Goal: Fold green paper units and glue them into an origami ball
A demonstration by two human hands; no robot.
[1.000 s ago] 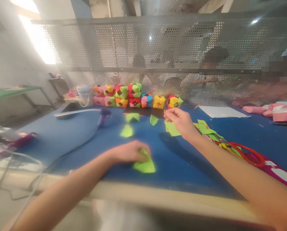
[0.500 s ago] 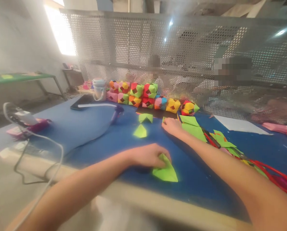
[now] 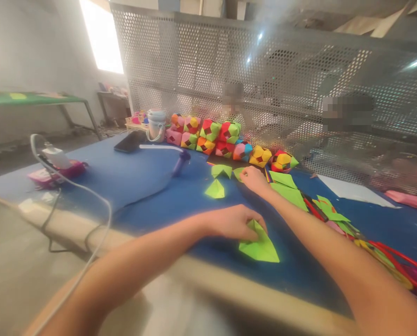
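My left hand (image 3: 234, 221) rests near the front edge of the blue table (image 3: 134, 179), its fingers closed on a folded green paper piece (image 3: 260, 245). My right hand (image 3: 253, 178) reaches farther back, its fingers pinched on a small green folded piece (image 3: 239, 173) lying on the table. Two more green folded pieces (image 3: 221, 170) (image 3: 215, 189) lie just left of it. A stack of green paper sheets (image 3: 288, 187) lies to the right of my right wrist.
A row of colourful paper cubes (image 3: 222, 140) stands along the perforated metal screen (image 3: 264, 84), with people behind it. A phone (image 3: 129, 141), small white bucket (image 3: 156, 124), cable (image 3: 89, 205), red scissors (image 3: 400, 254) and white sheet (image 3: 351, 191) also lie on the table.
My right hand went down from the air to the table and now reaches left to the small green piece. My left hand keeps its hold on the folded piece. The camera turned left.
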